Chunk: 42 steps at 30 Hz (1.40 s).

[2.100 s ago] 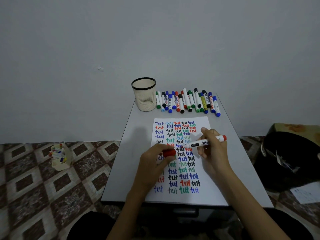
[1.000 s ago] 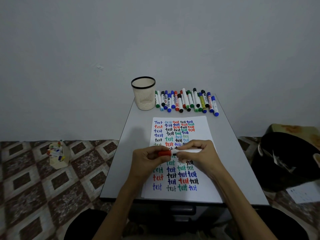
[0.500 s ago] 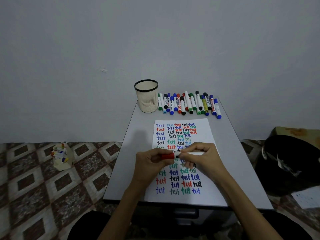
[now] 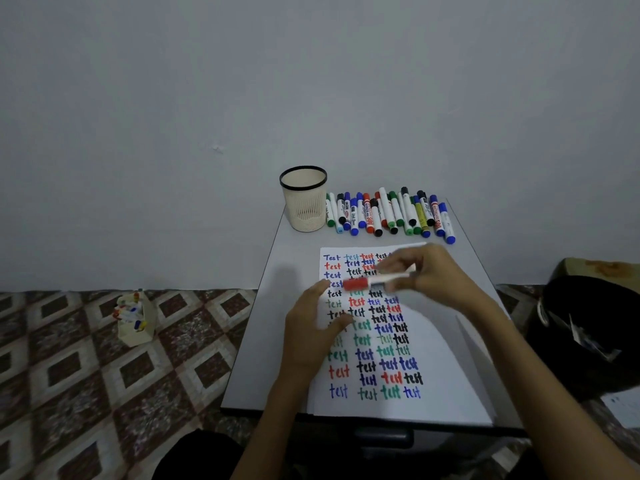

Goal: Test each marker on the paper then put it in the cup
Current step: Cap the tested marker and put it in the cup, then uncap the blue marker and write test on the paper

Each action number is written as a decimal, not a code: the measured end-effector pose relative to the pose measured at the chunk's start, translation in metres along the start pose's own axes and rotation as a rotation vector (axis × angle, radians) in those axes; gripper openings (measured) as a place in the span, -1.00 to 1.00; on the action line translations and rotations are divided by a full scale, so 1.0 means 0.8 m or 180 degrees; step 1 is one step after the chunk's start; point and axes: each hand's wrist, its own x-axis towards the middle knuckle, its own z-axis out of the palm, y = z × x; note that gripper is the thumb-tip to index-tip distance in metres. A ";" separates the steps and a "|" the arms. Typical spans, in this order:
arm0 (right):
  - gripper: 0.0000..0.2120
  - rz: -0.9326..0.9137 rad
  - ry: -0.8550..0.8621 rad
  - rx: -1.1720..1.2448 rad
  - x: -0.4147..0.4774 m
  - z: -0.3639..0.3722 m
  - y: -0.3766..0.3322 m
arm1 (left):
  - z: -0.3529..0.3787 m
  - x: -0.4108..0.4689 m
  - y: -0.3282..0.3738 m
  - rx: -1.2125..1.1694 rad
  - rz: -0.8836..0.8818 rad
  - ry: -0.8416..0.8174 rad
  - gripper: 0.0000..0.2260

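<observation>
My right hand [image 4: 434, 277] grips a white marker with a red cap [image 4: 372, 281] and holds it level above the upper part of the paper [image 4: 440, 368], cap end pointing left. The paper is covered with rows of the word "test" in several colours. My left hand [image 4: 311, 327] hovers over the paper's left side with relaxed fingers and holds nothing. The cream cup with a black rim [image 4: 304, 200] stands at the table's far left. A row of several capped markers [image 4: 388, 213] lies to its right.
The small grey table [image 4: 273, 306] stands against a plain wall. On the patterned floor to the left sits a small box of coloured items [image 4: 133, 318]. A black bag [image 4: 588, 337] lies to the right of the table.
The red cap has gone back onto the marker. My left hand has let go and dropped toward the paper's left side; my right hand has lifted the marker up and away toward the cup.
</observation>
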 end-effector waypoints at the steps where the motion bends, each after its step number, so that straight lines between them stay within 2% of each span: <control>1: -0.68 -0.0010 0.0222 0.0197 0.009 -0.007 -0.004 | 0.001 0.001 -0.001 0.0099 -0.0026 -0.0029 -0.40; 3: -0.63 -0.0111 0.0626 0.0532 0.034 -0.016 -0.017 | 0.006 0.002 0.000 0.0552 -0.0006 -0.0164 -0.45; 6: -0.44 -0.0462 0.0966 0.0653 0.083 -0.020 -0.043 | 0.013 0.002 0.004 0.1195 0.0109 -0.0316 -0.50; 9: -0.28 -0.0805 0.1418 0.0826 0.140 -0.017 -0.072 | 0.016 0.003 0.001 0.1488 0.0080 -0.0392 -0.48; 11: -0.25 -0.1118 0.1701 0.0784 0.175 -0.012 -0.093 | 0.018 0.003 0.000 0.1538 0.0065 -0.0413 -0.48; 14: -0.29 -0.1365 0.1898 0.0518 0.216 -0.001 -0.116 | 0.017 0.003 0.001 0.1599 0.0046 -0.0456 -0.48; 20: -0.35 -0.1300 0.1999 -0.0124 0.267 0.026 -0.105 | 0.019 0.005 -0.006 0.1663 -0.0047 -0.0455 -0.40; 23: -0.39 -0.1093 0.1815 -0.0270 0.276 0.035 -0.086 | 0.018 0.005 -0.006 0.1676 -0.0079 -0.0498 -0.41; 27: -0.58 -0.1102 0.1281 -0.0689 0.279 0.049 -0.058 | 0.016 0.005 0.002 0.1684 -0.0122 -0.0521 -0.18; 30: -0.78 -0.1062 0.1117 -0.0853 0.283 0.055 -0.041 | 0.016 0.006 0.000 0.1692 -0.0063 -0.0489 -0.19; 33: -0.78 -0.1036 0.1084 -0.0801 0.281 0.053 -0.033 | 0.015 0.005 0.000 0.1687 -0.0046 -0.0485 -0.32; 35: -0.75 -0.1147 0.1060 -0.0764 0.274 0.050 -0.034 | 0.016 0.004 0.000 0.1668 -0.0040 -0.0465 -0.30; 39: -0.68 -0.1165 0.1455 -0.0580 0.250 0.035 -0.019 | 0.017 0.004 -0.002 0.1606 -0.0092 -0.0412 -0.23; 42: -0.67 -0.0472 0.2077 -0.0463 0.225 0.007 0.018 | 0.016 0.004 -0.001 0.1507 -0.0036 -0.0383 -0.23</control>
